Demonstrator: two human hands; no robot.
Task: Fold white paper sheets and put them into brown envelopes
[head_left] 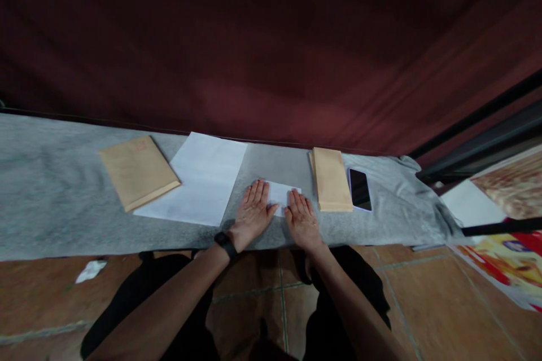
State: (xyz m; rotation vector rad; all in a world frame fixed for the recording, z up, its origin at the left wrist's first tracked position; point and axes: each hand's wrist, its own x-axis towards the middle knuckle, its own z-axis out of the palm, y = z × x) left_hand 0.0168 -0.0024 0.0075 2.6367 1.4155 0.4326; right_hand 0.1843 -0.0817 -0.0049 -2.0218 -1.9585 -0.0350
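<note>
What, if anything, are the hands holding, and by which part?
Nothing is gripped: the left hand and right hand lie flat, one at each side of the small white paper.

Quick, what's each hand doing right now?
Left hand: open, palm down, on the small paper's left side.
Right hand: open, palm down, on its right side.

Envelope (138,172), sheet (207,177), paper (279,194), envelope stack (333,180), phone (360,189) lie left to right on cloth (51,192).

The left forearm (180,299) and right forearm (347,299) angle inward from the bottom edge. Just below the frame's center, the left hand (252,210) and right hand (303,219) lie palm down, slightly apart, fingers extended, thumbs turned inward.
</note>
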